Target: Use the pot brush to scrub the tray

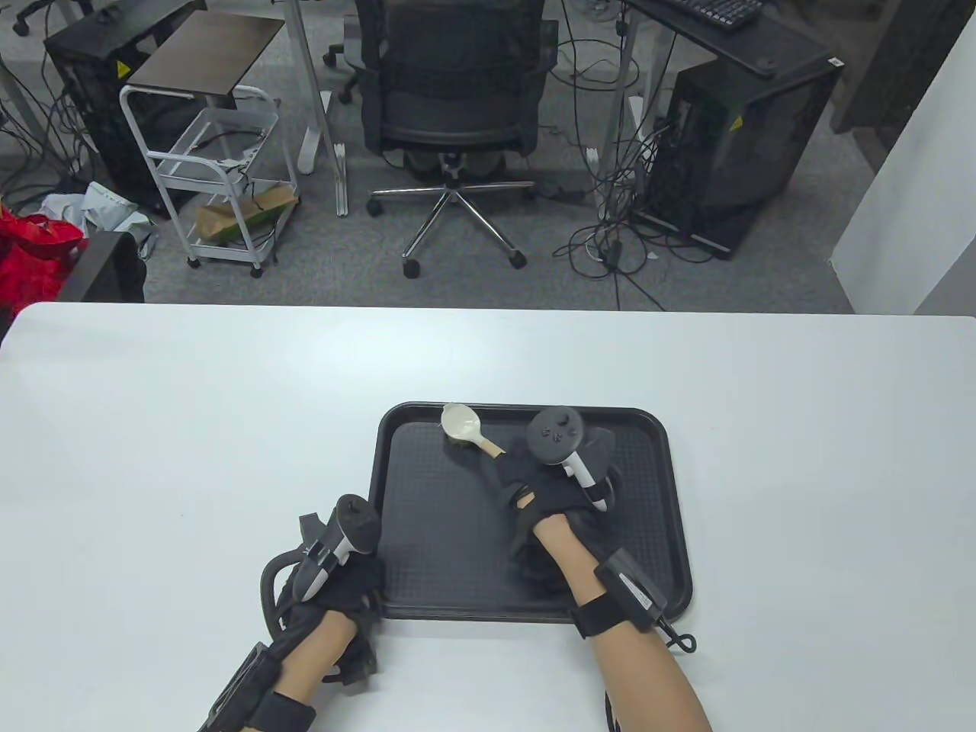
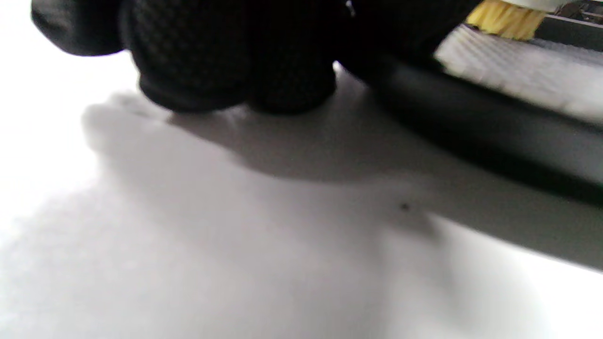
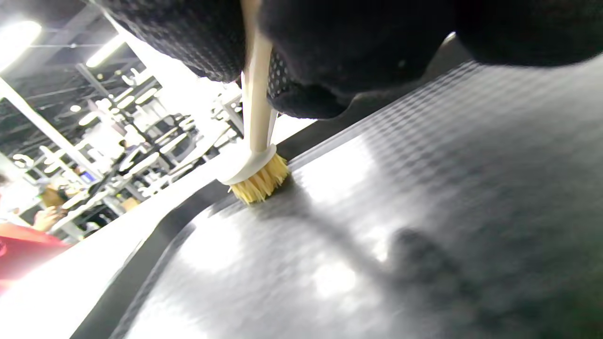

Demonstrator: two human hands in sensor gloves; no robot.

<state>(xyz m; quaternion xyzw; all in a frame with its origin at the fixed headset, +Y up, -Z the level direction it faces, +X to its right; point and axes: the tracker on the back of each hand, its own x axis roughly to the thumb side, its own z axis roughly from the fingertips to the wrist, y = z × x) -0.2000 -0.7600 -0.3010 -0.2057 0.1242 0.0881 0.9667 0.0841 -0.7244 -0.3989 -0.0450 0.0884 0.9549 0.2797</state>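
1. Tray (image 1: 656, 518) sits on the white table (image 1: 191, 427) right in front of me, long side facing me, within reach of both arms.
2. Nearest me, my left hand (image 1: 335, 587) is at the tray's near left corner. Fingers (image 2: 226, 61) look curled down against the table just beside the tray edge, maybe touching the rim. Can't tell if they actually grip it. I'd say it's parked there to stop the tray sliding while I scrub.
3. Further in, my right hand (image 1: 549, 488) is over the tray's middle, closed around the brush (image 1: 467, 428) handle. Handle runs out toward the far left, so the head reaches the far side without me leaning.
4. Brush head is near the far rim, left of center. In the right wrist view the yellow bristles (image 3: 260, 182) press onto the textured tray floor close to the raised edge, handle tilted, not flat. That tilt probably puts weight on the bristles.
5. Judgement: scrubbing is under way at the far edge. No dirt or water visible, so can't tell how much is done.
6. Beyond the table: office chair (image 1: 454, 91), white cart (image 1: 221, 168).
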